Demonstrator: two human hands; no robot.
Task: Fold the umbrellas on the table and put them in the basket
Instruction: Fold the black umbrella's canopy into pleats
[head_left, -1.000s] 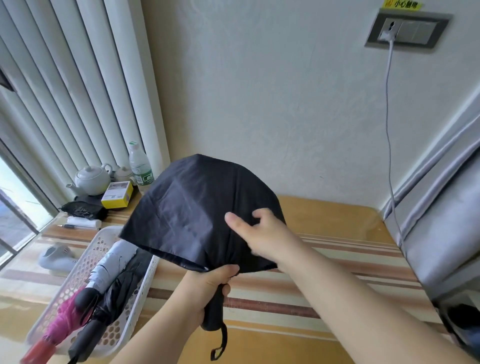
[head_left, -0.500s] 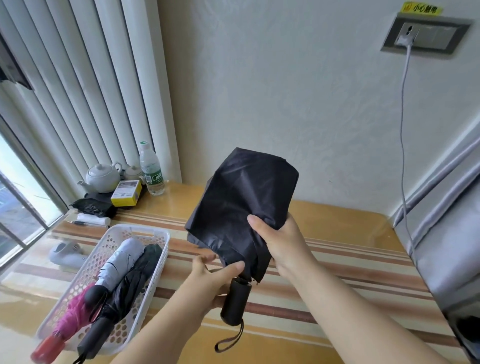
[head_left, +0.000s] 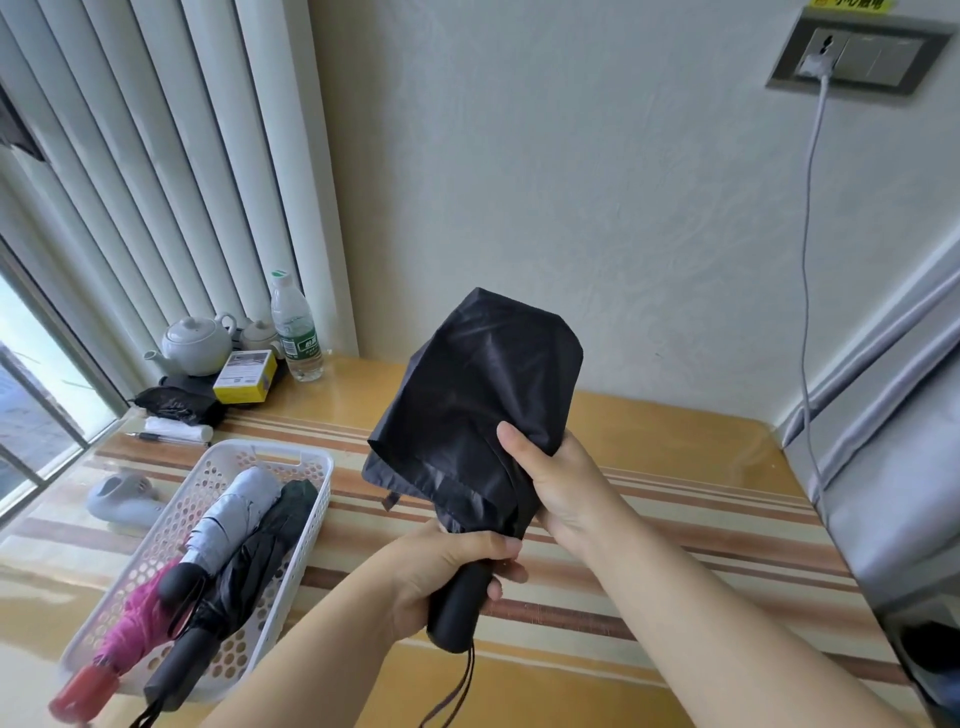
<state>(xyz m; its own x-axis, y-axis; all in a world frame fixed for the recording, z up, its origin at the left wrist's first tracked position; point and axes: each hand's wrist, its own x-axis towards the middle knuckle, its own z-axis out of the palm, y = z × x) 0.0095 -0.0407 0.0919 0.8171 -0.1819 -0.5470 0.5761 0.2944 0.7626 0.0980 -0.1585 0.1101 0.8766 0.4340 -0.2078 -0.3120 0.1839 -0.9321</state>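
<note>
I hold a black umbrella (head_left: 478, 395) upright above the striped table (head_left: 675, 519), its canopy collapsed but still loose. My left hand (head_left: 447, 566) grips its black handle at the bottom, a wrist strap dangling below. My right hand (head_left: 556, 478) grips the gathered fabric on the canopy's right side. To the left, a white perforated basket (head_left: 311, 467) holds three folded umbrellas: a light grey one (head_left: 234, 519), a black one (head_left: 260, 566) and a pink one (head_left: 135, 618).
A white teapot (head_left: 195, 343), a yellow box (head_left: 244, 384), a water bottle (head_left: 293, 327), a black pouch (head_left: 176, 405) and a pen sit at the table's far left corner. A pale grey handheld device (head_left: 122, 501) lies left of the basket. A grey curtain hangs at right.
The canopy has gone from spread wide to narrow and collapsed. My left hand has closed round the handle, and my right hand has wrapped round the fabric.
</note>
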